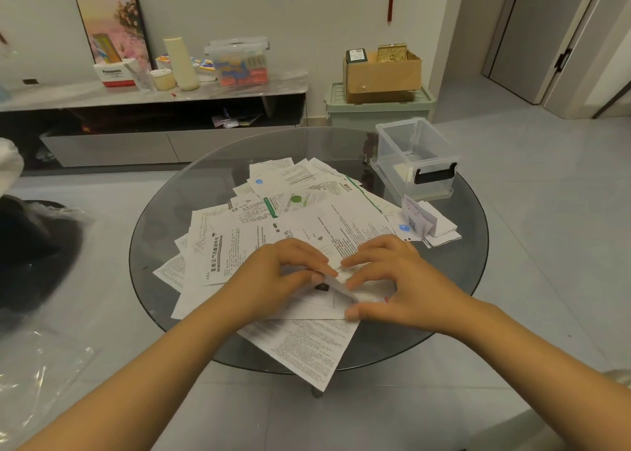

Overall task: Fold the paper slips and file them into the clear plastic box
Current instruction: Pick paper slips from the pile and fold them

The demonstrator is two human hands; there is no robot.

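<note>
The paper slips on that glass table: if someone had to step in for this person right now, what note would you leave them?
Left hand and right hand: both pinch one paper slip mid-fold, above the near part of the pile.
Unfolded slips: spread loose over the round glass table.
Folded slips: a small stack at the right, just in front of the clear plastic box.
Box: open, standing on its lid at the far right of the table; something pale shows inside, unclear what.
Done: a few slips folded.
Left: finish this fold, fold the remaining pile, file everything into the box.

Both hands pinch paper slip on glass table
</note>
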